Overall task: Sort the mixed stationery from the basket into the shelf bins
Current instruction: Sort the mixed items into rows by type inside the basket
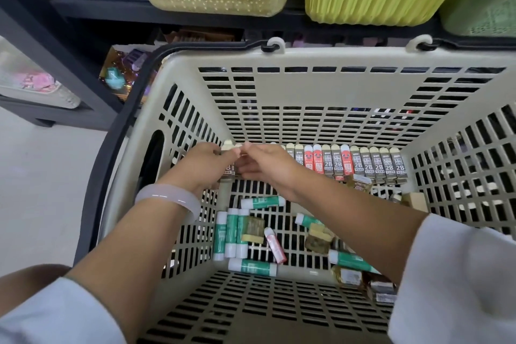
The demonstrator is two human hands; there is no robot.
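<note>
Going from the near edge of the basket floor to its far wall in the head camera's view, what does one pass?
Lone green-and-white glue stick lying crosswise → red-and-white stick → another green glue stick lying crosswise → the two hands, left hand and right hand, at the row → row of 2B lead boxes along the far wall.

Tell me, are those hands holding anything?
Yes. Both the left hand and right hand pinch the grey 2B boxes near their upper ends, at the row's left end.

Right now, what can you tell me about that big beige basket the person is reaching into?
The basket looks like beige plastic, with slotted walls and floor, an oval cutout in one wall and a black handle folded down round its rim. It stands before dark shelving. Packs line its far wall; glue sticks lie loose on the floor.
</note>
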